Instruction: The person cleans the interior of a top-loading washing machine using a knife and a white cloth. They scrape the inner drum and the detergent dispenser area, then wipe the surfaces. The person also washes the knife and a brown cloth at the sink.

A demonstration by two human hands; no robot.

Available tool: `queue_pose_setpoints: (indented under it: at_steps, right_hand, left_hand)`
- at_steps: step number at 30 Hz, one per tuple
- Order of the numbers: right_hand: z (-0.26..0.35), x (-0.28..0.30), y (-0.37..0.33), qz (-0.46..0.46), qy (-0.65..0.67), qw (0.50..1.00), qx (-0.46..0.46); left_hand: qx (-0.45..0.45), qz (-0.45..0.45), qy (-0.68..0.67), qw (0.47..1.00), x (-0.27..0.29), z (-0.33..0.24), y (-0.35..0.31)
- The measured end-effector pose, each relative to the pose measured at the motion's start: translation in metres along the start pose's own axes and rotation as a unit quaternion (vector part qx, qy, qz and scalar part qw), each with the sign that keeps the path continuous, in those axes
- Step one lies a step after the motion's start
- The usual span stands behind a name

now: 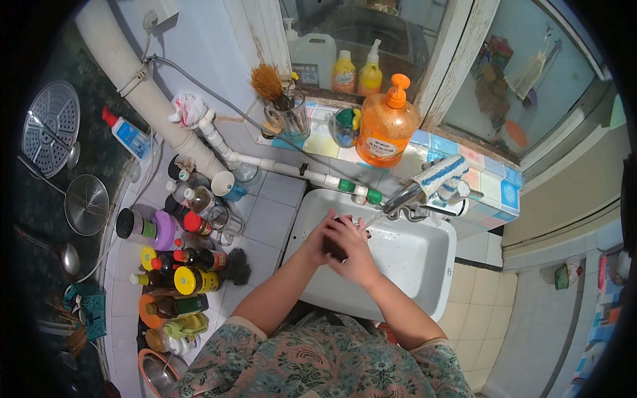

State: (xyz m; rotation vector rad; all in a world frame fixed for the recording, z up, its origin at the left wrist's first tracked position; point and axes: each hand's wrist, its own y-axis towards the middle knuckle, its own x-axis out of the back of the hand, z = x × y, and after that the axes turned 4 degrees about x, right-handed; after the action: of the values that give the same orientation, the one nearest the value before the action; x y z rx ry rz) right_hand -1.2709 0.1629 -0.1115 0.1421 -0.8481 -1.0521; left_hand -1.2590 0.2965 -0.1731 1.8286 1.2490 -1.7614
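Note:
Over the left part of the white sink (415,265), both my hands are cupped round a dark brownish thing (335,250), mostly covered by my fingers, so I cannot make out its kind. My left hand (318,242) curls round it from the left. From the right, my right hand (354,251) lies over it with bent fingers. A thin stream of water falls from the metal faucet (405,199) close beside my right fingers. Small dark specks dot the sink's bottom.
An orange pump bottle (387,129), a small cup (346,126) and a glass mug with a brush (290,119) line the tiled ledge. A striped cloth (441,174) drapes over the faucet. Several sauce bottles and jars (196,280) crowd the counter at left, near a dark scouring pad (235,266).

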Motion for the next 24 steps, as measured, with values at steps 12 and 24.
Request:
queue_pose_setpoints:
  at_steps: [12, 24]
  right_hand:
    - [-0.011, 0.001, 0.022, -0.135, -0.078, 0.987, 0.021]
    - [-0.084, -0.014, -0.002, -0.258, 0.628, 0.579, -0.452]
  left_hand:
    - [-0.031, -0.035, -0.048, 0.998, -0.011, 0.012, 0.036]
    - [-0.271, -0.311, 0.453, 0.79, 0.011, 0.024, 0.031]
